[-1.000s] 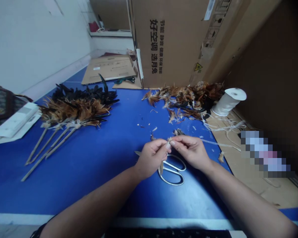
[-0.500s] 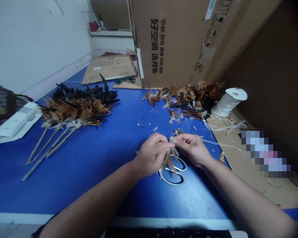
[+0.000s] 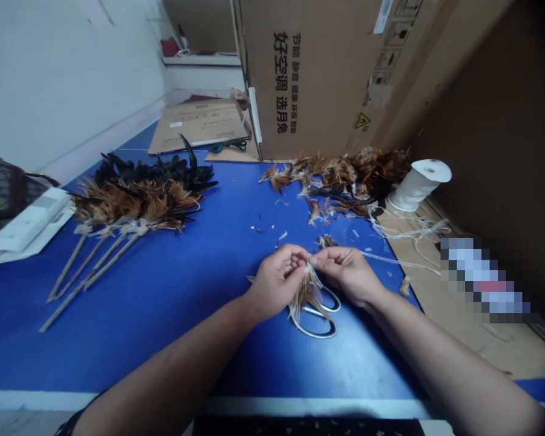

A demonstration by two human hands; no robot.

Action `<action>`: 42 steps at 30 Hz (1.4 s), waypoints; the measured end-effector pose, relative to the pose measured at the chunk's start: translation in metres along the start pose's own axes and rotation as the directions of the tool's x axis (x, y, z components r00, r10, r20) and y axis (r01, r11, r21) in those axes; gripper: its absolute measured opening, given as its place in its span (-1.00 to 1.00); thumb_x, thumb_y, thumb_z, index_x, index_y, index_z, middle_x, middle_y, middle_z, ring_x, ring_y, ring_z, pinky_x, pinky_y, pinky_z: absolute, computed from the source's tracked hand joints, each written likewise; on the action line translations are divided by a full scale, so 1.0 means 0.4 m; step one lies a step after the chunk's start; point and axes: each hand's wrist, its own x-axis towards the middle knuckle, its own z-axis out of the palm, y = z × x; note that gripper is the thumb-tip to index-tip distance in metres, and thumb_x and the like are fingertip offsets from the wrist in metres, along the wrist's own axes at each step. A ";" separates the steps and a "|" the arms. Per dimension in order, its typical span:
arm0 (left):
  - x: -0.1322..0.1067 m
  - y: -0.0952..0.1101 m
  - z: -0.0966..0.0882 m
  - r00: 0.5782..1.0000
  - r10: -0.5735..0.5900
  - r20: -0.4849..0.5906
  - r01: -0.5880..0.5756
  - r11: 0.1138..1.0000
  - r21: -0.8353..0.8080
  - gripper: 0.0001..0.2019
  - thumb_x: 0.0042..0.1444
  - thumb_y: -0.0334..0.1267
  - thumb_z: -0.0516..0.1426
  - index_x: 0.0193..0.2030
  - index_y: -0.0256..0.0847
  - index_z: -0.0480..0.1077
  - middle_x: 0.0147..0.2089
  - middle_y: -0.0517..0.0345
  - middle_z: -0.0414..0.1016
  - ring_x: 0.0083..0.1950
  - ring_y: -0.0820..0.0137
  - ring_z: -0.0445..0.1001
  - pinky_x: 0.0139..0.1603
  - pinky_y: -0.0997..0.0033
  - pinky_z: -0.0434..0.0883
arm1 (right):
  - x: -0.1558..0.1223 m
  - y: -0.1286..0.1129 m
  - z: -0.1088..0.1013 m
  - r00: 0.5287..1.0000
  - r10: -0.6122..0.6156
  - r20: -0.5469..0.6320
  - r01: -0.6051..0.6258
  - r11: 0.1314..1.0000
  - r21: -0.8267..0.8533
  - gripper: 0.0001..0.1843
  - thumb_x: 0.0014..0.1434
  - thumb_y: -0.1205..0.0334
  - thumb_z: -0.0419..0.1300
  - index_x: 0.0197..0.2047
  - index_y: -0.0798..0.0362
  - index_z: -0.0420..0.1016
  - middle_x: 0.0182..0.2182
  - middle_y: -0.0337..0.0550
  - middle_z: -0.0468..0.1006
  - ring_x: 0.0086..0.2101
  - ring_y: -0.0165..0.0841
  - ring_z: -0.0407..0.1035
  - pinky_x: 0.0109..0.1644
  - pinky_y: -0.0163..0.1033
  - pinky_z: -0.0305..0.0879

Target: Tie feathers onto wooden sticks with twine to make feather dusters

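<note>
My left hand [image 3: 279,280] is closed around the top of a small bunch of brown feathers [image 3: 307,293], whose tips hang down toward me. My right hand [image 3: 349,271] pinches at the bunch's upper end, thumb and forefinger meeting my left fingertips. A white string [image 3: 399,261] runs from near my right hand to the right; whether my fingers grip it is hidden. Beneath the feathers lies a pair of scissors [image 3: 315,334], loop handles toward me and blades mostly covered by my left hand. A small dark feather tuft [image 3: 327,241] rests just beyond my hands.
Several feather dusters [image 3: 131,203] with stick handles lie at the left. Loose brown and black feathers [image 3: 345,175] are heaped along a large cardboard box [image 3: 322,79]. A spool of white string [image 3: 418,188] stands on cardboard at the right. A white packet [image 3: 31,224] lies far left.
My left fingers have curled back and shifted their hold at the top of the feather bunch. My right hand has moved slightly left, still pinching there. The scissors stay put.
</note>
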 end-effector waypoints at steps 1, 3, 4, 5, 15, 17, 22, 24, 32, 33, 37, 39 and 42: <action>-0.001 -0.002 0.000 1.000 0.010 0.007 -0.010 1.000 0.002 -0.84 0.26 -0.38 0.22 -0.03 -0.26 0.47 -0.19 0.12 0.51 -0.18 0.48 0.53 -0.08 0.49 0.51 | 0.001 0.000 0.000 1.000 -0.003 -0.003 0.003 1.000 -0.009 -0.47 -0.08 -0.11 0.60 -0.31 0.20 0.65 -0.65 -0.34 0.30 -0.60 -0.57 0.00 -0.53 -0.38 -0.11; -0.003 -0.008 -0.002 0.998 0.053 0.015 -0.054 0.998 0.045 -0.83 0.26 -0.38 0.22 -0.01 -0.25 0.48 -0.16 0.09 0.52 -0.16 0.46 0.53 -0.07 0.47 0.51 | 0.002 0.000 -0.001 1.000 -0.011 -0.009 0.011 1.000 -0.024 -0.48 -0.08 -0.11 0.60 -0.35 0.19 0.63 -0.64 -0.33 0.32 -0.59 -0.56 0.02 -0.53 -0.38 -0.10; -0.003 -0.010 -0.003 0.995 0.095 0.014 -0.096 0.992 0.087 -0.82 0.27 -0.39 0.22 0.00 -0.25 0.49 -0.14 0.08 0.52 -0.16 0.45 0.53 -0.08 0.46 0.51 | 0.003 0.001 -0.001 1.000 -0.012 -0.013 0.012 1.000 -0.027 -0.48 -0.09 -0.11 0.60 -0.36 0.18 0.62 -0.64 -0.32 0.32 -0.59 -0.56 0.03 -0.53 -0.38 -0.09; -0.004 -0.011 -0.004 0.988 0.157 0.016 -0.157 0.977 0.142 -0.82 0.28 -0.40 0.22 0.01 -0.24 0.50 -0.13 0.07 0.52 -0.16 0.45 0.52 -0.09 0.46 0.51 | 0.003 0.002 -0.001 1.000 -0.011 -0.015 0.011 1.000 -0.024 -0.49 -0.10 -0.10 0.60 -0.38 0.18 0.61 -0.64 -0.32 0.33 -0.59 -0.56 0.04 -0.53 -0.38 -0.08; -0.002 -0.001 -0.030 0.809 0.532 0.252 -0.584 0.671 0.458 -0.70 0.39 -0.48 0.10 0.16 -0.19 0.50 -0.10 0.04 0.42 -0.12 0.43 0.45 -0.08 0.41 0.49 | -0.002 0.006 0.015 0.996 0.078 -0.034 -0.075 0.994 0.081 -0.47 -0.19 -0.06 0.63 -0.41 0.17 0.56 -0.54 -0.19 0.51 -0.58 -0.50 0.23 -0.51 -0.38 0.07; -0.004 0.004 -0.032 0.816 0.510 0.271 -0.573 0.657 0.489 -0.74 0.40 -0.47 0.08 0.14 -0.23 0.47 -0.09 0.01 0.44 -0.08 0.39 0.47 -0.03 0.36 0.52 | -0.002 0.008 0.017 0.995 0.091 -0.035 -0.087 0.992 0.094 -0.46 -0.20 -0.06 0.64 -0.40 0.18 0.57 -0.54 -0.18 0.53 -0.57 -0.48 0.25 -0.49 -0.37 0.10; -0.004 0.006 -0.032 0.838 0.476 0.266 -0.542 0.670 0.508 -0.82 0.42 -0.44 0.07 0.08 -0.27 0.43 -0.07 -0.04 0.45 -0.03 0.33 0.48 0.04 0.27 0.53 | -0.002 0.011 0.021 0.992 0.113 -0.048 -0.105 0.985 0.140 -0.43 -0.22 -0.08 0.65 -0.39 0.18 0.56 -0.57 -0.19 0.49 -0.60 -0.47 0.24 -0.51 -0.36 0.12; -0.003 0.003 -0.032 0.844 0.463 0.269 -0.533 0.670 0.518 -0.85 0.43 -0.42 0.07 0.05 -0.26 0.42 -0.06 -0.04 0.45 -0.02 0.32 0.47 0.05 0.26 0.53 | -0.003 0.008 0.022 0.992 0.116 -0.047 -0.108 0.983 0.149 -0.43 -0.23 -0.09 0.65 -0.39 0.18 0.56 -0.57 -0.19 0.50 -0.60 -0.47 0.25 -0.51 -0.35 0.15; 0.001 -0.008 -0.028 0.860 0.477 0.184 -0.505 0.737 0.449 -0.88 0.44 -0.46 0.00 -0.07 -0.20 0.31 -0.10 0.04 0.43 -0.02 0.37 0.46 0.08 0.32 0.48 | -0.009 -0.011 0.027 0.995 0.095 -0.002 -0.094 0.980 0.175 -0.46 -0.17 -0.07 0.64 -0.42 0.16 0.53 -0.67 -0.35 0.30 -0.66 -0.58 -0.02 -0.60 -0.39 -0.18; 0.001 -0.008 -0.027 0.861 0.487 0.150 -0.499 0.748 0.438 -0.88 0.44 -0.47 0.01 -0.05 -0.20 0.31 -0.10 0.06 0.44 -0.03 0.38 0.46 0.07 0.34 0.48 | -0.010 -0.013 0.029 0.996 0.092 -0.014 -0.088 0.979 0.186 -0.46 -0.19 -0.07 0.65 -0.43 0.16 0.52 -0.66 -0.33 0.32 -0.65 -0.58 0.01 -0.59 -0.39 -0.15; 0.001 -0.007 -0.025 0.833 0.537 0.132 -0.540 0.739 0.402 -0.75 0.39 -0.46 0.12 0.16 -0.18 0.35 -0.06 0.05 0.48 -0.01 0.38 0.49 0.09 0.32 0.50 | -0.012 -0.014 0.034 0.997 0.061 -0.052 -0.050 0.981 0.186 -0.44 -0.21 -0.08 0.66 -0.42 0.18 0.54 -0.61 -0.26 0.41 -0.62 -0.57 0.10 -0.54 -0.40 -0.06; 0.001 -0.008 -0.028 0.802 0.563 0.198 -0.593 0.714 0.372 -0.67 0.38 -0.48 0.14 0.22 -0.16 0.38 -0.04 0.03 0.47 -0.01 0.38 0.49 0.08 0.33 0.51 | -0.012 -0.008 0.034 0.997 0.045 -0.062 -0.034 0.985 0.171 -0.44 -0.19 -0.08 0.65 -0.40 0.18 0.56 -0.59 -0.24 0.44 -0.60 -0.55 0.13 -0.52 -0.39 -0.03; 0.001 -0.010 -0.033 0.775 0.575 0.263 -0.631 0.682 0.369 -0.63 0.37 -0.49 0.14 0.25 -0.13 0.43 -0.05 0.04 0.42 -0.08 0.43 0.47 -0.03 0.41 0.51 | -0.010 0.001 0.033 0.997 0.044 -0.068 -0.032 0.986 0.164 -0.48 -0.17 -0.05 0.65 -0.40 0.16 0.56 -0.56 -0.21 0.48 -0.58 -0.51 0.19 -0.48 -0.37 0.04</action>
